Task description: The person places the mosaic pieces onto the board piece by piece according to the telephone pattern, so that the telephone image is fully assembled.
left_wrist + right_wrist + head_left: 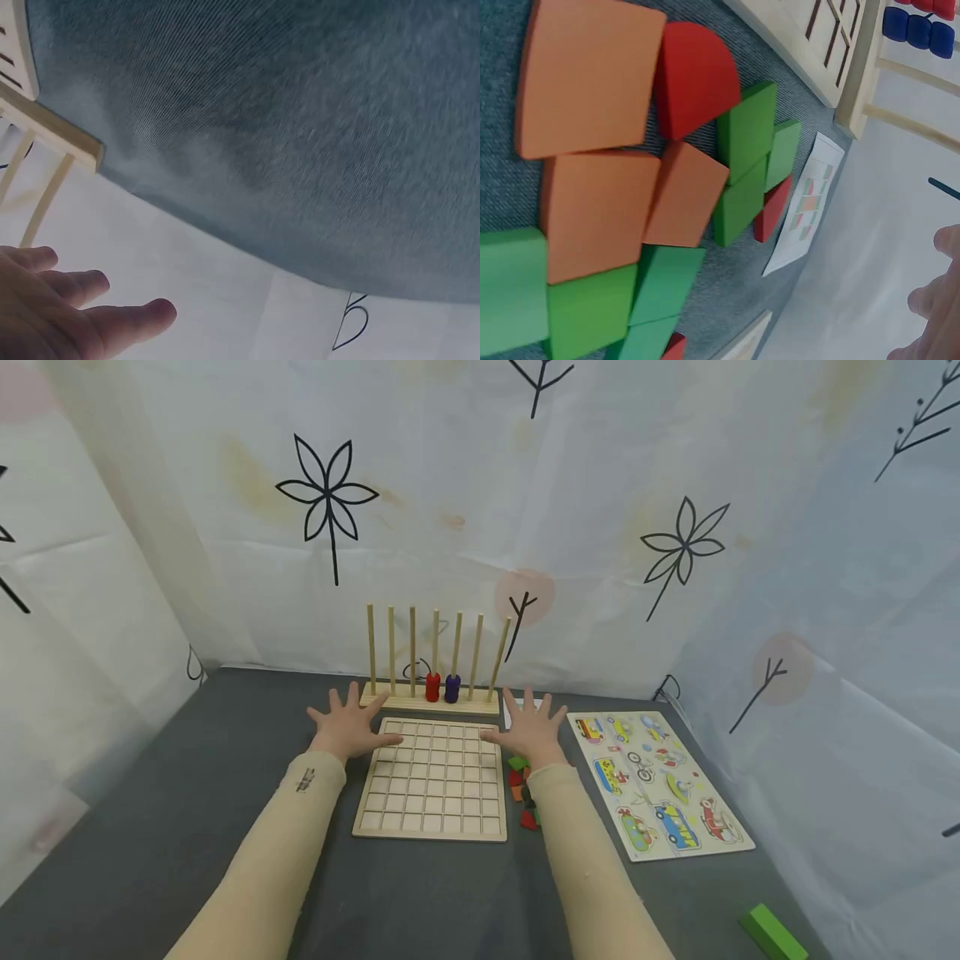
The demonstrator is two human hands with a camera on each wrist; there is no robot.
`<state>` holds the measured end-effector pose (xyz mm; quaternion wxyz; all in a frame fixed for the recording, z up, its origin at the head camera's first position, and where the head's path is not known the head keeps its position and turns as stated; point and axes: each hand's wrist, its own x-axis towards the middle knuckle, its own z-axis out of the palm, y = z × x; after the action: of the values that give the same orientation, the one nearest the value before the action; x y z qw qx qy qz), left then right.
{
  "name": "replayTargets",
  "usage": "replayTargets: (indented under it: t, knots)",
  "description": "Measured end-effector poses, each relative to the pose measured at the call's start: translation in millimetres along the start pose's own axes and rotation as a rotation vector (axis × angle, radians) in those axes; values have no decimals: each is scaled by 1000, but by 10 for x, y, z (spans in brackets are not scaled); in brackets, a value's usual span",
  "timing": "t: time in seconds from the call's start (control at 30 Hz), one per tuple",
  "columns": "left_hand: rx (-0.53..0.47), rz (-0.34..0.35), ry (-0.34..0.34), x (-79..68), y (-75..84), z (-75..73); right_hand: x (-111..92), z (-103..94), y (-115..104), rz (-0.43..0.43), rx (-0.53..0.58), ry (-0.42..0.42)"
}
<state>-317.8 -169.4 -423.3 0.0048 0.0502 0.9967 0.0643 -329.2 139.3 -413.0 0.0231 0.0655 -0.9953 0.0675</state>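
Note:
My left hand (345, 731) spreads its fingers at the upper left corner of a wooden grid board (427, 781), its thumb over the rim. At the opposite upper corner my right hand (534, 731) is spread likewise. Neither holds anything; whether the thumbs touch the board cannot be told. Behind the board stands a wooden peg rack (401, 697) with red beads (432, 687) and purple-blue beads (452, 688) on two of its pegs. Under the right forearm lie red, orange and green blocks, among them an orange block (592, 79) and a rounded red block (696, 79), partly hidden from the head view.
A picture puzzle board (633, 793) with vehicles lies on the right. A small printed card (806, 202) lies beyond the blocks. At the near right edge sits a long green block (774, 933). White patterned cloth (450, 485) hangs behind the dark tabletop (420, 893).

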Motion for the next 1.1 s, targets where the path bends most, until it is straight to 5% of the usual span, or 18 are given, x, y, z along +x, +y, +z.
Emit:
replayTargets:
  t: [0.33, 0.63, 0.87, 1.1]
  knots:
    - [-127, -5, -9, -36, -36, 116, 10, 127, 33, 16, -19, -68]
    - [-443, 14, -24, -6, -3, 162, 16, 235, 60, 13, 88, -76]
    - [-739, -13, -40, -55, 10, 111, -34, 229, 84, 25, 416, -55]
    - [-888, -11, 6, -157, -49, 60, -90, 239, 108, 95, 740, -57]
